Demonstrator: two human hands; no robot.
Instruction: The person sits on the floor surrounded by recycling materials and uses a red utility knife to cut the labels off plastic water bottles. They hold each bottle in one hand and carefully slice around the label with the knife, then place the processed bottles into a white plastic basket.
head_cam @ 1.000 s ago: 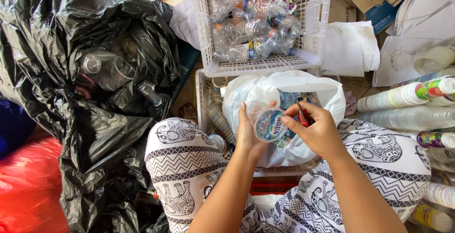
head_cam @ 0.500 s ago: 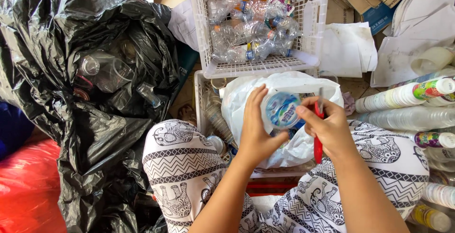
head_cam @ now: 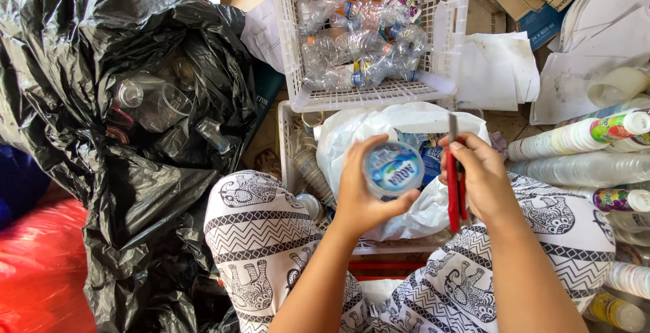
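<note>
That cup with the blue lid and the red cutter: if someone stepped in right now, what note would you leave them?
Left hand: grips a sealed plastic cup, its blue-and-white foil lid facing the camera.
Right hand: holds a red-handled cutter, blade pointing up, just right of the cup and not touching the lid.
Nearby: a white plastic bag sits right behind the cup; a white crate of crushed clear bottles beyond; stacked cups at right; a black sack of clear cups at left.
Done: cup is in hand.
Left: the lid looks uncut.

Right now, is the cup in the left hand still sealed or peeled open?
Sealed. The cup in the left hand faces the camera with its printed foil lid flat across the rim, no edge lifted.
</note>
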